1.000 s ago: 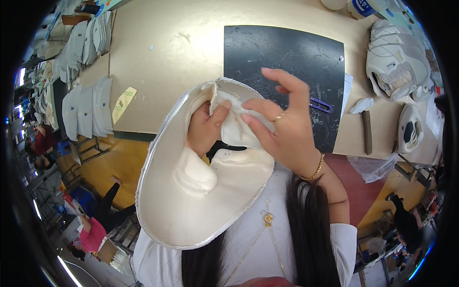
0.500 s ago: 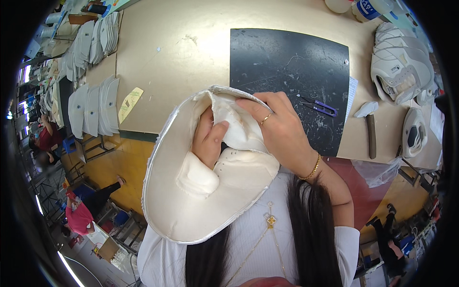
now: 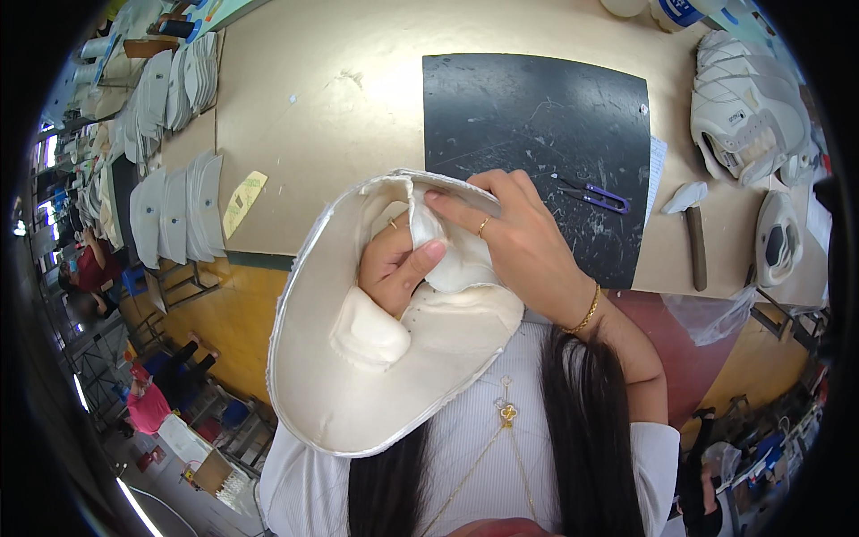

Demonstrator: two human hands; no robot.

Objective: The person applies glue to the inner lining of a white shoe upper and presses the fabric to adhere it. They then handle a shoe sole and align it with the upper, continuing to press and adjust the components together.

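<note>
Clearly light and floppy, the white shoe upper (image 3: 358, 376) bends easily, both hands (image 3: 398, 264) (image 3: 519, 246) pinching its folded far edge.

Pale yellow printed label (image 3: 243, 201) lying flat left of the black cutting mat (image 3: 537, 152), white container with blue label (image 3: 676, 12) beyond the mat's far right corner
</note>
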